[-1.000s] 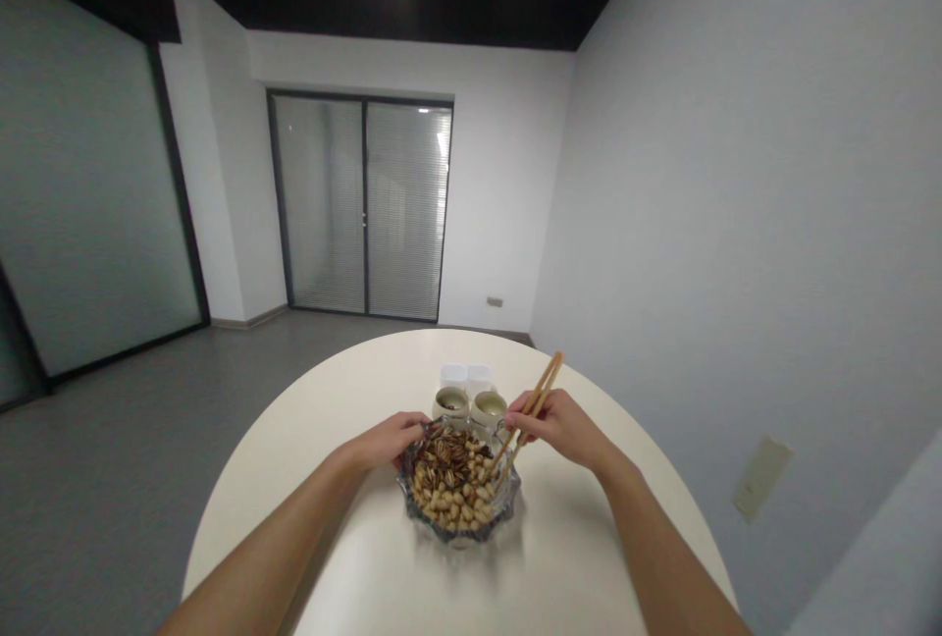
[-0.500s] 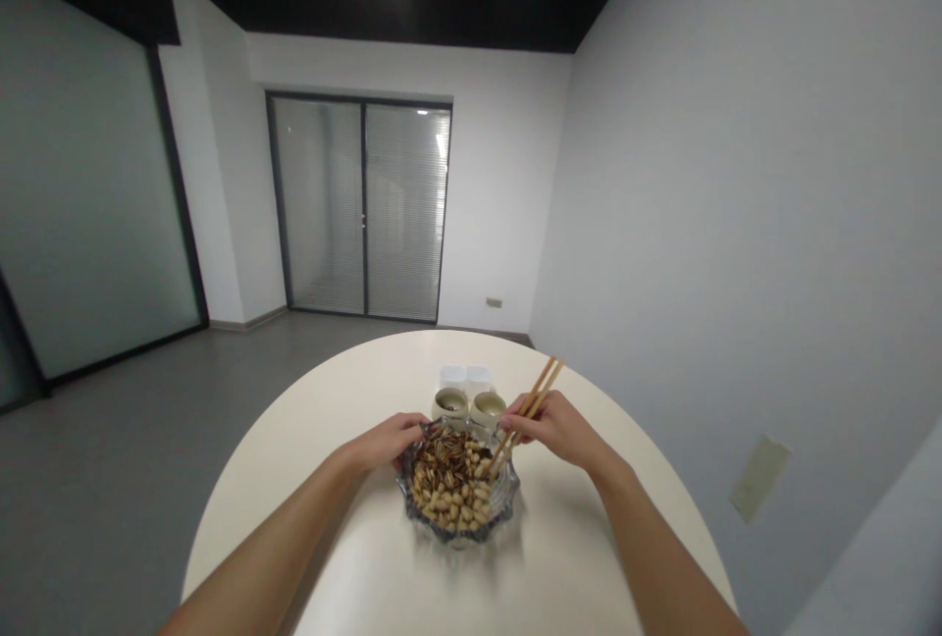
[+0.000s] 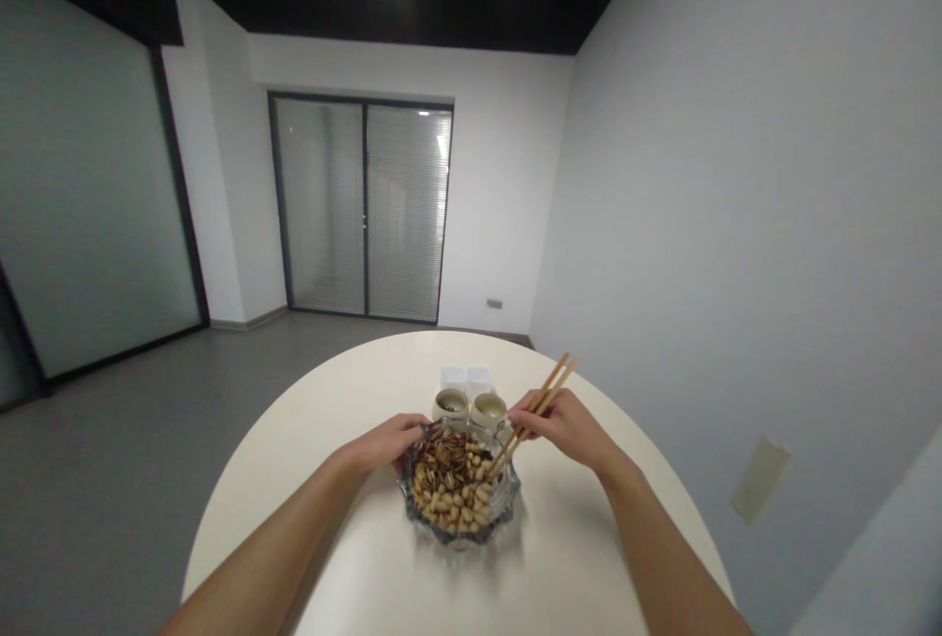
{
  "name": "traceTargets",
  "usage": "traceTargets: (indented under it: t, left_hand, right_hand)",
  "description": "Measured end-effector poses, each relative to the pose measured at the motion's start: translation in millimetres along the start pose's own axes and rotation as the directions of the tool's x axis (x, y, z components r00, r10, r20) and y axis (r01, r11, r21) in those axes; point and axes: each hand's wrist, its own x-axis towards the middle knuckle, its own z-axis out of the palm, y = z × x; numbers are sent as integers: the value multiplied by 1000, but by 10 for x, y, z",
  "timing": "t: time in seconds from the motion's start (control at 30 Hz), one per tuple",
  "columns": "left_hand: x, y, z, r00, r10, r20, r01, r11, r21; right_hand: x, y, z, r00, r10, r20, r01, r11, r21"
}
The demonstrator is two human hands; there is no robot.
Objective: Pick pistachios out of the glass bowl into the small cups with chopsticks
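A clear glass bowl (image 3: 506,501) with a scalloped rim stands on the table in front of me. Striped sunflower seeds (image 3: 447,457) lie toward its back left, and pale nuts that look like pistachios (image 3: 452,506) fill the front; some bare glass shows at the right. My left hand (image 3: 389,440) is closed on the bowl's left rim, its fingertips partly hidden. Wooden chopsticks (image 3: 553,387) are gripped in my right hand (image 3: 563,422), slanting down so their tips reach among the nuts at the bowl's right side. Whether the tips pinch a nut is too small to tell.
Behind the bowl stand two small round cups, the left cup (image 3: 450,404) with something dark inside and the right cup (image 3: 488,409). Two white square dishes (image 3: 466,379) sit beyond them. The round cream table (image 3: 345,381) ends near the right wall (image 3: 699,224).
My right hand has shifted slightly to the right, and the upper ends of the chopsticks lean further right. My left hand and the bowl stay in place.
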Motion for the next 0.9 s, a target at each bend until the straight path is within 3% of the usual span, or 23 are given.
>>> traceTargets:
  t: [0.2,0.53,0.9]
  left_hand:
    - [5,-5,-5,1000,-1,-8,1,1000,25]
    - [31,-55,-16,1000,-4,-9,4,1000,24]
    - [4,11,-1,1000,-19,-23,19,1000,23]
  right_hand:
    - [3,24,19,1000,11,18,-11,1000,-17]
    - [-28,-26,-51,997,-82,17,83,994,-70]
    - [-157,-269,-88,982,-39,183,66,987,-144]
